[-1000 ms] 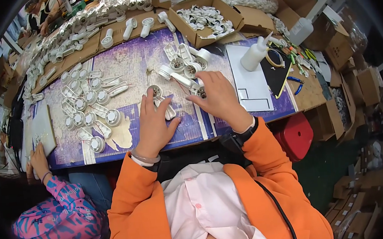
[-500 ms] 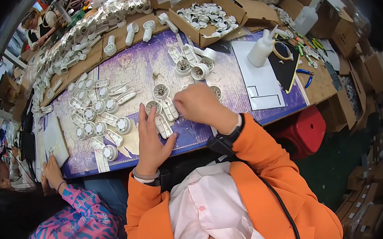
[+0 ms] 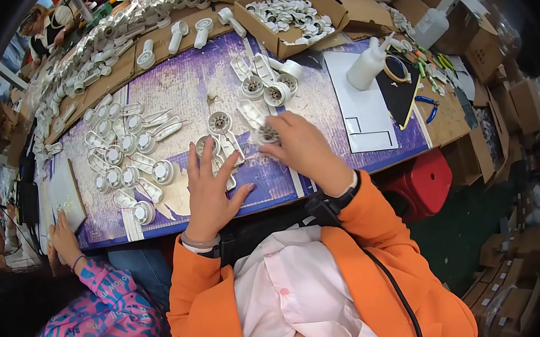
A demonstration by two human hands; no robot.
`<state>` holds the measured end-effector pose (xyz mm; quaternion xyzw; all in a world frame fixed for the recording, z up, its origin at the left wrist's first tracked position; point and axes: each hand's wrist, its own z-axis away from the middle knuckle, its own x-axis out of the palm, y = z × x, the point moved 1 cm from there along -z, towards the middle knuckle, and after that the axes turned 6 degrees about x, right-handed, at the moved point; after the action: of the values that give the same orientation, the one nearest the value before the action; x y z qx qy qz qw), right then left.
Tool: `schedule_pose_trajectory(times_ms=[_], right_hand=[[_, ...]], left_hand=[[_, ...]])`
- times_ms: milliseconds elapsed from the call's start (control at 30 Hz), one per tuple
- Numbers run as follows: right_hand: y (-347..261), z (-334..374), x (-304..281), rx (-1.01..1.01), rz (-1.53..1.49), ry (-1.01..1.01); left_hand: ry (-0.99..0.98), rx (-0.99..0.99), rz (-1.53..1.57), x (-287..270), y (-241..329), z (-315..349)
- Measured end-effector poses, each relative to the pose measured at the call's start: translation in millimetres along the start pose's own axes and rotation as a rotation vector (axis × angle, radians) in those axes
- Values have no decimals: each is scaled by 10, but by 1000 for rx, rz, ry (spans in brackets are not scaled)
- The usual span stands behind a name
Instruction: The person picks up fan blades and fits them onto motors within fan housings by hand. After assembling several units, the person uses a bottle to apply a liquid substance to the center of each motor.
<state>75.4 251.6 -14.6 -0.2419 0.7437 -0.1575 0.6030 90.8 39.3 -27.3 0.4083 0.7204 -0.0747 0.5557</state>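
Note:
My right hand (image 3: 310, 149) is closed around the round end of a white plastic housing (image 3: 252, 113), whose long hollow handle points up and away. The fingers partly cover its dark round centre. To the left, my left hand (image 3: 211, 196) lies with spread fingers over more of these housings, covering part of them. One housing with a dark, spoked round end (image 3: 220, 122) sits just beyond its fingertips. Farther up is a small group of similar housings (image 3: 276, 93). A larger cluster with white discs in the round ends (image 3: 128, 143) lies left of my left hand.
A cardboard box (image 3: 285, 50) of small white parts stands at the back. On the right are a white squeeze bottle (image 3: 367, 65), a white board (image 3: 368, 118), blue pliers (image 3: 430, 108) and a red stool (image 3: 427, 183). A co-worker's hand (image 3: 64, 241) rests at the left.
My right hand has moved right, and the housing in it now shows. My left hand has shifted only slightly, its fingers still spread. The whole view has shifted a little.

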Motion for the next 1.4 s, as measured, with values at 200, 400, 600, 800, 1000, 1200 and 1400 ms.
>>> schedule_pose_trajectory(times_ms=[200,400,600,800,1000,1200,1400], right_hand=[[-43,-269,115,-256,-34,45],[187,-461,-200,-135,263,284],[296,-424,-296,-199,327,252],[66,61,-453,95,278,5],[-84,164,-512,172,263,-82],[187,65,-450,-390,205,73],[-88,244,-133,-267,82,-104]], left_hand=[[31,3,34,16,-8,38],[62,-17,107,-10,-9,11],[63,-22,114,19,-24,22],[65,-30,95,-11,-36,18],[96,-48,160,-35,-44,46],[107,-33,174,-58,-24,19],[172,-58,189,50,-100,44]])
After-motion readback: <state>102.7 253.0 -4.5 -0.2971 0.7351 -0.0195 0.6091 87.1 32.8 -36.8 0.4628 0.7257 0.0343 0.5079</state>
